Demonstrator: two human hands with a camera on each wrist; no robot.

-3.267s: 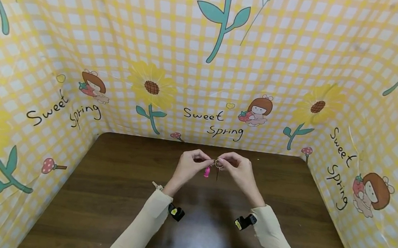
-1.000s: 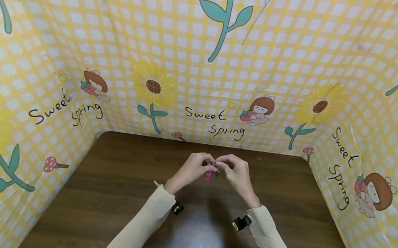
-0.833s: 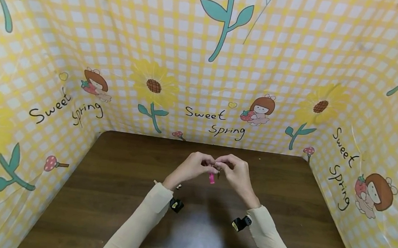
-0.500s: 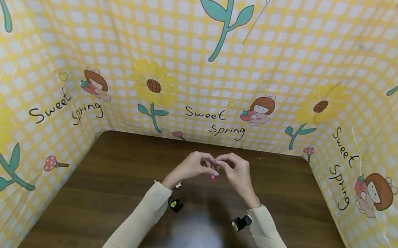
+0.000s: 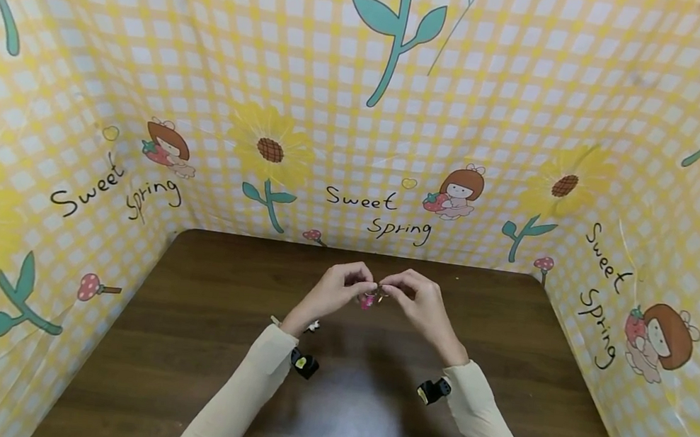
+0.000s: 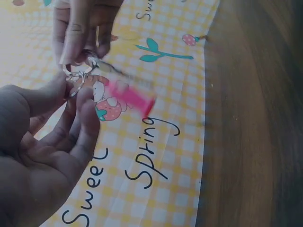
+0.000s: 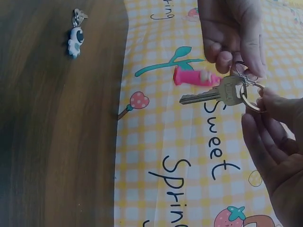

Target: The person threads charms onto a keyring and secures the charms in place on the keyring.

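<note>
In the head view my left hand (image 5: 333,294) and right hand (image 5: 419,301) meet over the table, fingertips close together. The right wrist view shows my right hand (image 7: 286,142) pinching a metal key ring (image 7: 253,100) between thumb and fingers. A key (image 7: 208,96) is on that ring, its blade pointing toward the table side. My left hand (image 7: 232,35) pinches the small ring and chain of a bright pink charm (image 7: 194,77). The two rings touch or overlap; whether they are linked I cannot tell. The charm (image 6: 130,98) is blurred in the left wrist view.
A white astronaut charm (image 7: 75,43) with a metal clasp (image 7: 78,18) lies on the brown wooden table (image 5: 209,403). My left wrist partly covers it in the head view. Yellow checked cloth (image 5: 312,86) walls the table at the back and both sides.
Since half a second ago, my hands have drawn slightly apart, and the pink charm has shifted left. Compared with the oldest frame, the astronaut charm shows more beside my left wrist.
</note>
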